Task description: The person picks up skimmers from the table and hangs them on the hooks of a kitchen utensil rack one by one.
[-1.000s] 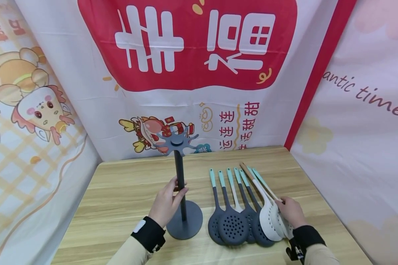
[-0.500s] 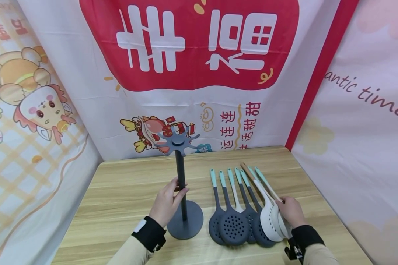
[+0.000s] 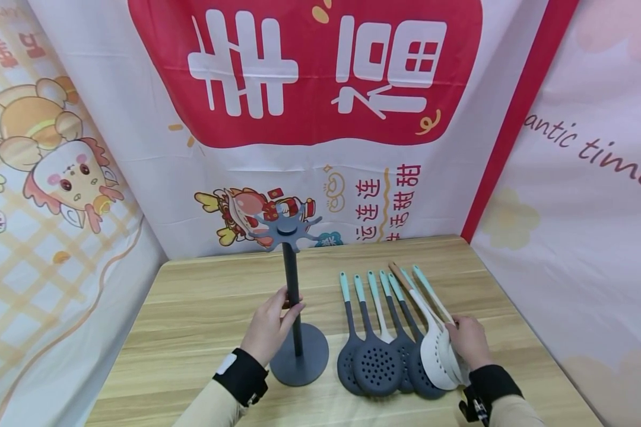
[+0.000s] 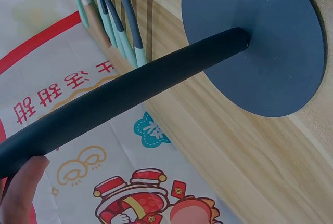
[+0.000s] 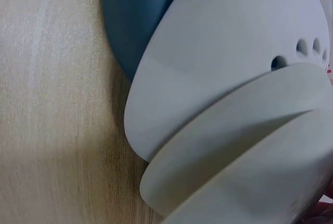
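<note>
My left hand [image 3: 266, 327] grips the black pole [image 3: 291, 270] of an upright utensil stand, whose round base [image 4: 283, 73] rests on the table and whose top spreads into curved hooks. Right of it lies a row of cooking utensils, mostly with teal handle ends. My right hand [image 3: 470, 341] pinches the rightmost one, a white-headed utensil [image 3: 430, 287] with a teal handle tip; its head [image 5: 265, 182] is partly hidden by the hand. Beside that lies a white perforated skimmer [image 3: 435, 359] with a brown handle end, overlapping the dark perforated skimmer [image 3: 378, 367] group.
The wood-grain table [image 3: 192, 314] ends at a printed cloth backdrop [image 3: 320, 160] behind, with cloth sides [image 3: 571, 237] left and right. Utensil heads overlap one another toward the table's near side.
The held white-headed utensil's teal handle tip has swung slightly up and right, away from its neighbours. My left hand stays on the pole.
</note>
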A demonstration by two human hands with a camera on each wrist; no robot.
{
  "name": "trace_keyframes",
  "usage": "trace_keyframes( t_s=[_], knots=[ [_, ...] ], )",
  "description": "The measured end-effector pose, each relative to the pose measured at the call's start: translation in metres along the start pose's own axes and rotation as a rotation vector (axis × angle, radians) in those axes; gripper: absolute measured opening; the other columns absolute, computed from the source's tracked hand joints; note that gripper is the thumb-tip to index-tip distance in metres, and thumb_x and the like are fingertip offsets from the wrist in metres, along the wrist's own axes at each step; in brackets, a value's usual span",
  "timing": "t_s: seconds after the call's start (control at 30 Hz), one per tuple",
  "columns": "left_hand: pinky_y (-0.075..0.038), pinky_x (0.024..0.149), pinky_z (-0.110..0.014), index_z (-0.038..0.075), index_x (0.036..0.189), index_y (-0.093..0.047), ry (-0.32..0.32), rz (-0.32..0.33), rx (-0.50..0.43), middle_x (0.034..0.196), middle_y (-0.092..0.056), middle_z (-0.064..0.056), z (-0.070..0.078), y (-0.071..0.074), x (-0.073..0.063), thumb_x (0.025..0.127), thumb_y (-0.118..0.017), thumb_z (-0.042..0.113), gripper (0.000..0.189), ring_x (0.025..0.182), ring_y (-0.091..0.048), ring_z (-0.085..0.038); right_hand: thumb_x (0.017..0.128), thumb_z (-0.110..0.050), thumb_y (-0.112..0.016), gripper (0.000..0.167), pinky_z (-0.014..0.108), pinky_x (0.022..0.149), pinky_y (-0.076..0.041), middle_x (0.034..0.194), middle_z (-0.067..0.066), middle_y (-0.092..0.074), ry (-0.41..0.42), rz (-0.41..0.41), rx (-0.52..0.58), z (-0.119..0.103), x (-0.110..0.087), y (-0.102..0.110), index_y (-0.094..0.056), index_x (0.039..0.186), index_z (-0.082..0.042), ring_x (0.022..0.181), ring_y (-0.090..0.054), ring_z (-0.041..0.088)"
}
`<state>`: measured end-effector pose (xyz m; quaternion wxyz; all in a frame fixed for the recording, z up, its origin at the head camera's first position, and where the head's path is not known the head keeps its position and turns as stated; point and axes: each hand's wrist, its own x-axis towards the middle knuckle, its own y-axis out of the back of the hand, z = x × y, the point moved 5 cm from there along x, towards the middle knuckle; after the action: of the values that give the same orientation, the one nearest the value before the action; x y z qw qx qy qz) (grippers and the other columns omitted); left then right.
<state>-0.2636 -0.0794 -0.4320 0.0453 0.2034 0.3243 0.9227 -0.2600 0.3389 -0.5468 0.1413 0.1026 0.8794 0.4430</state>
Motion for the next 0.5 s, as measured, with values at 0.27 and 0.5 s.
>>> trace_keyframes(
  t_s=[0.27,0.5],
  knots=[
    [-0.063,0.075,-0.035,0.011,0.114,-0.06,-0.003,0.0,0.017,0.105,-0.07,-0.005,-0.0018,-0.0001,0.0009,0.097,-0.064,0.021,0.02,0.1,-0.071,-0.024,0.1,-0.007,-0.05,0.039,0.043,0.074,-0.056,0.112,0.031,-0.053,-0.014,0.042,-0.022,-0.0012,0.0002,-0.0031,-0.051,0.132,0.014,0.095,-0.056,0.037],
    [-0.063,0.075,-0.035,0.01,0.112,-0.06,0.001,-0.005,0.007,0.104,-0.07,-0.005,-0.0014,-0.0003,0.0012,0.097,-0.064,0.021,0.019,0.099,-0.071,-0.023,0.1,-0.007,-0.049,0.039,0.045,0.077,-0.055,0.114,0.031,-0.053,-0.016,0.074,-0.006,-0.0006,-0.001,-0.0037,-0.049,0.134,0.013,0.098,-0.055,0.038]
  ],
)
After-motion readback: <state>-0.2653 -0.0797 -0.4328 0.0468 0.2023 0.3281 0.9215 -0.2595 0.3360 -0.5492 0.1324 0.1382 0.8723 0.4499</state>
